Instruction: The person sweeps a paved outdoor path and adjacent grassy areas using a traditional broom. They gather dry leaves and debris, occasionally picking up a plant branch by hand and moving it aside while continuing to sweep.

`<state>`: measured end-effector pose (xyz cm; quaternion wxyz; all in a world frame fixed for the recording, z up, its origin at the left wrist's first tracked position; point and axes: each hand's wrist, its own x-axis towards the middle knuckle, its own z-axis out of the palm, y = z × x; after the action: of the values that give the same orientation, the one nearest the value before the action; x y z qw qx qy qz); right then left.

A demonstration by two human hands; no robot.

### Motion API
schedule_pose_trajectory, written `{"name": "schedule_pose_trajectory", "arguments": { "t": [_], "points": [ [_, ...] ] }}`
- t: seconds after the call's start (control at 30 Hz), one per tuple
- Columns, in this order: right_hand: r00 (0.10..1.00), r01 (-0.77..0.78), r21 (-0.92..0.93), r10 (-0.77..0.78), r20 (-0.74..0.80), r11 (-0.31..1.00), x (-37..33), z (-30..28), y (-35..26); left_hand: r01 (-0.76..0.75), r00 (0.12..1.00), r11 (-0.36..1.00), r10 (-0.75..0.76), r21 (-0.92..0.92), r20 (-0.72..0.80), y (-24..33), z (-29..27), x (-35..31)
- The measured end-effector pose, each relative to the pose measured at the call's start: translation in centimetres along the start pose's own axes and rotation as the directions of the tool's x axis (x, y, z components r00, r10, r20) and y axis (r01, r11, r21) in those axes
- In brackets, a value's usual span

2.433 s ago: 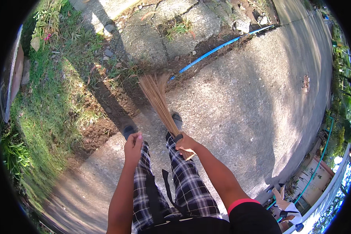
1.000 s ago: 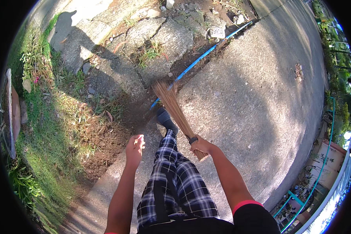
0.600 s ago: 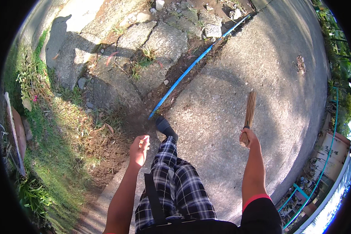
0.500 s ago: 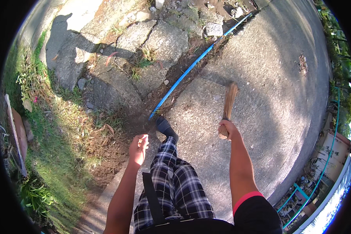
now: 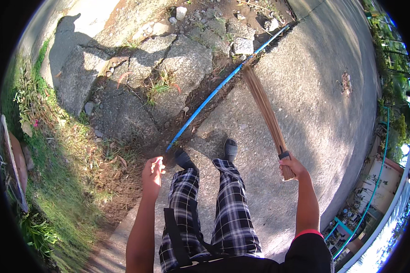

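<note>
pavement edge (image 5: 228, 101): a blue pipe (image 5: 207, 101) ran alongside
open room: concrete (image 5: 328, 141) spread to your right
broom (image 5: 266, 110): your right hand (image 5: 292, 167) had its fingers clamped round it, far end near the pipe
left hand (image 5: 153, 173): fingers hung loosely curled, slightly apart

Broom (image 5: 267, 113) brown; pipe (image 5: 207, 100) blue; trousers (image 5: 233, 204) black-and-white plaid.

From the wearer's head, one wide fisheye view faces steeply down, left hand (image 5: 152, 174) and right hand (image 5: 296, 167) near, feet (image 5: 230, 150) and concrete (image 5: 323, 123) farther below.
</note>
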<state>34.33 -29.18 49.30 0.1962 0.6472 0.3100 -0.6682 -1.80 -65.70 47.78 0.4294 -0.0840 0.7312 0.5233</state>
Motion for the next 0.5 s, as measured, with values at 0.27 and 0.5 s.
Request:
{"name": "schedule_pose_trajectory", "arguments": {
  "t": [0.27, 0.5],
  "points": [
    [0.992, -0.085, 0.072, 0.078, 0.095, 0.994, 11.1, 10.4, -5.8, 0.017, 0.994, 0.999, -0.021, -0.042, -0.109, -0.6, 4.1, 1.8],
    [0.830, 0.323, -0.526, 0.032, 0.556, 0.787, 7.4, 0.0, -7.3, -0.095, 0.989, 0.995, 0.098, 0.029, -0.112, 2.3, 14.7, 4.8]
  ]
}}
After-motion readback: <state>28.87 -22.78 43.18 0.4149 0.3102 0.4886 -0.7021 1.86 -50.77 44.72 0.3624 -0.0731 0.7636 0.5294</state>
